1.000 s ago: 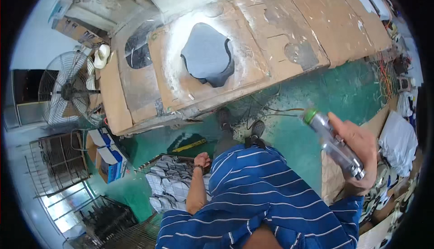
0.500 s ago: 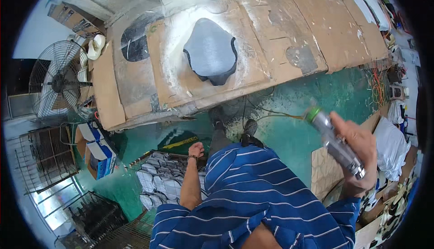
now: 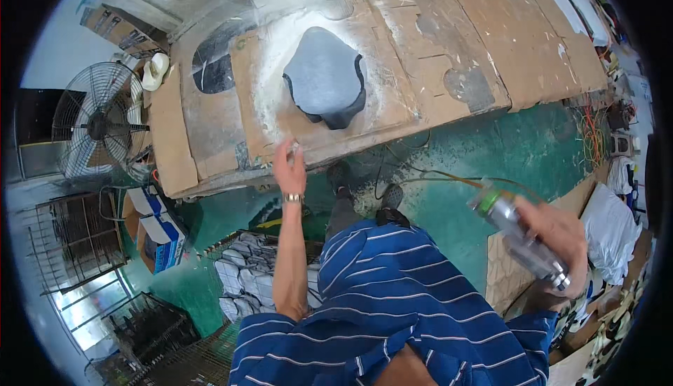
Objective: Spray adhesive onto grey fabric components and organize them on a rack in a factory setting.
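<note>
A grey, dome-shaped piece point(image 3: 324, 70) with black side edges lies on the dusty cardboard of the workbench point(image 3: 449, 35). My left hand point(image 3: 289, 168), with a metal bracelet at its wrist, is at the bench's front edge, just short of the grey piece. Its fingers are loosely bent, with a gap between thumb and forefinger; a small pale flake shows there, and I cannot see that it is held. Off to the right, away from the bench, my right hand point(image 3: 561, 242) wraps around a silver cylindrical tool point(image 3: 522, 239) with a green band. Motion blurs the tool's outline.
A thin hose point(image 3: 449, 175) runs over the green floor toward the tool. Left of the bench stands a large wire fan point(image 3: 98, 123), with an opened box point(image 3: 155, 232) below it. By my left side, a wire crate holds several grey pieces point(image 3: 242, 274). A white sack point(image 3: 608, 228) is at right.
My left hand has risen from beside my leg to the bench's front edge, and its fist has loosened. The right hand keeps the tool at nearly the same place.
</note>
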The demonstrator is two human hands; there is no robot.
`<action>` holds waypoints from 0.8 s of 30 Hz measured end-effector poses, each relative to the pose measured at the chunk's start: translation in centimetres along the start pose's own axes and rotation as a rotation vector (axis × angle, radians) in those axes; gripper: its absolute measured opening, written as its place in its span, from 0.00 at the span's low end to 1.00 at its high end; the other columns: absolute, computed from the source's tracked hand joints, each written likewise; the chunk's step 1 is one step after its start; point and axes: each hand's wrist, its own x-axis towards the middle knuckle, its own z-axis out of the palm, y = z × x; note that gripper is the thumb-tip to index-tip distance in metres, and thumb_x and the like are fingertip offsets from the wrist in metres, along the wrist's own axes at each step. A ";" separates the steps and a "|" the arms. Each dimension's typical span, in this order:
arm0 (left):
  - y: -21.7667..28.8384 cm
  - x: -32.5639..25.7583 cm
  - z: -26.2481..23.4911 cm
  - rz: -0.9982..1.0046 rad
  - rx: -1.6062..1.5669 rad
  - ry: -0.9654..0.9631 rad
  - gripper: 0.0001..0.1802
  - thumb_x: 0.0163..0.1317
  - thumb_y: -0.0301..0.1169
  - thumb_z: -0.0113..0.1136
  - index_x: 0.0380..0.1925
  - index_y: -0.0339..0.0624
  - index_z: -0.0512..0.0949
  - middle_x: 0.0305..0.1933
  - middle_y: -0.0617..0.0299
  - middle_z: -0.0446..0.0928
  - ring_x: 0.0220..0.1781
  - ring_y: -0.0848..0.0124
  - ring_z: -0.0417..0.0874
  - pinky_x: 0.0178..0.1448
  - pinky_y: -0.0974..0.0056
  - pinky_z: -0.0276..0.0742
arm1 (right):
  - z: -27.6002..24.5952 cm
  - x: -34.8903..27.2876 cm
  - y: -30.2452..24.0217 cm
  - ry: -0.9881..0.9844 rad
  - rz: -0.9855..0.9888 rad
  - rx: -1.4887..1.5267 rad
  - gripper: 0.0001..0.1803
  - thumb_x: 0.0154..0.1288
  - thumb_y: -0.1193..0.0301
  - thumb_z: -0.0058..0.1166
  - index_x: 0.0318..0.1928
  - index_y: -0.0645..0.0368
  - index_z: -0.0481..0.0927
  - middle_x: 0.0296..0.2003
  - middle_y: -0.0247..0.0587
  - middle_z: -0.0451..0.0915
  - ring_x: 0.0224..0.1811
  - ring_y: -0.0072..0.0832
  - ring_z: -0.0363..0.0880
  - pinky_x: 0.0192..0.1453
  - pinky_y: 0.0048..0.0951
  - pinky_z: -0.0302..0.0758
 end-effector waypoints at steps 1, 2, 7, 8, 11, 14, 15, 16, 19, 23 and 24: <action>0.9 1.8 -0.9 0.116 0.110 0.024 0.21 0.67 0.35 0.67 0.58 0.39 0.82 0.61 0.49 0.81 0.66 0.49 0.79 0.72 0.48 0.71 | 0.5 0.0 0.7 0.122 -0.077 0.012 0.33 0.46 0.78 0.71 0.59 0.60 0.87 0.25 0.36 0.80 0.25 0.29 0.78 0.31 0.28 0.72; 3.5 4.5 -0.3 0.242 0.136 0.000 0.23 0.65 0.36 0.69 0.59 0.42 0.82 0.63 0.49 0.80 0.70 0.47 0.74 0.75 0.46 0.66 | -0.8 -0.8 0.2 0.078 0.145 0.077 0.42 0.52 0.52 0.63 0.59 0.77 0.82 0.26 0.47 0.79 0.27 0.37 0.81 0.34 0.32 0.71; 5.3 11.7 -0.2 0.554 0.569 -0.057 0.25 0.57 0.39 0.73 0.56 0.49 0.85 0.69 0.54 0.76 0.77 0.49 0.67 0.79 0.42 0.60 | -2.4 -2.9 3.1 -0.107 -0.005 0.096 0.41 0.56 0.51 0.59 0.61 0.76 0.81 0.27 0.48 0.80 0.28 0.38 0.81 0.35 0.32 0.73; 5.3 12.2 -0.1 0.540 0.546 -0.097 0.24 0.54 0.38 0.75 0.53 0.50 0.87 0.68 0.55 0.77 0.78 0.51 0.67 0.79 0.41 0.59 | -2.3 -3.5 3.6 -0.012 0.022 0.086 0.42 0.56 0.50 0.59 0.61 0.75 0.81 0.27 0.48 0.80 0.27 0.39 0.81 0.36 0.33 0.73; 4.8 13.3 0.1 0.556 0.514 -0.111 0.18 0.47 0.37 0.79 0.40 0.50 0.91 0.65 0.61 0.79 0.77 0.53 0.68 0.79 0.41 0.58 | -2.7 -4.1 3.9 0.053 0.010 0.117 0.44 0.53 0.49 0.58 0.61 0.74 0.81 0.26 0.47 0.78 0.26 0.38 0.80 0.34 0.34 0.72; 6.8 14.7 0.8 0.581 0.540 -0.124 0.12 0.47 0.36 0.78 0.33 0.47 0.92 0.60 0.60 0.83 0.74 0.51 0.73 0.75 0.48 0.68 | -2.8 -4.3 5.1 0.006 0.017 0.181 0.42 0.52 0.51 0.58 0.59 0.76 0.82 0.25 0.46 0.77 0.26 0.37 0.80 0.32 0.33 0.71; 8.0 15.4 0.3 0.584 0.548 -0.130 0.12 0.47 0.36 0.78 0.33 0.47 0.92 0.60 0.60 0.83 0.74 0.51 0.73 0.75 0.48 0.68 | -2.5 -4.1 5.4 0.008 0.021 0.190 0.42 0.52 0.51 0.58 0.59 0.76 0.82 0.25 0.46 0.77 0.26 0.37 0.80 0.32 0.33 0.71; 9.5 16.5 0.4 0.572 0.569 -0.188 0.12 0.47 0.35 0.78 0.32 0.47 0.92 0.59 0.60 0.84 0.74 0.51 0.73 0.74 0.48 0.68 | -2.4 -3.8 5.5 0.050 0.038 0.214 0.41 0.52 0.53 0.58 0.58 0.76 0.83 0.24 0.45 0.77 0.26 0.36 0.80 0.31 0.32 0.71; 15.7 19.8 1.1 0.598 0.603 -0.283 0.10 0.46 0.34 0.77 0.31 0.46 0.91 0.57 0.58 0.85 0.68 0.54 0.78 0.70 0.52 0.73 | -3.0 -3.2 5.8 0.078 0.043 0.237 0.35 0.50 0.66 0.66 0.59 0.73 0.83 0.25 0.43 0.80 0.26 0.34 0.81 0.31 0.32 0.74; 19.1 25.0 3.0 0.572 0.680 -0.640 0.12 0.44 0.39 0.77 0.29 0.49 0.91 0.53 0.59 0.86 0.55 0.58 0.86 0.58 0.55 0.81 | -2.5 -1.5 4.6 0.086 -0.018 0.237 0.36 0.46 0.77 0.73 0.61 0.71 0.82 0.26 0.41 0.82 0.26 0.32 0.83 0.30 0.31 0.77; 20.4 25.7 3.7 0.543 0.713 -0.705 0.11 0.44 0.39 0.77 0.28 0.49 0.91 0.51 0.58 0.87 0.53 0.56 0.86 0.56 0.55 0.82 | -2.5 -1.3 5.5 0.047 -0.079 0.289 0.36 0.48 0.75 0.73 0.61 0.71 0.82 0.26 0.41 0.82 0.25 0.32 0.82 0.27 0.31 0.76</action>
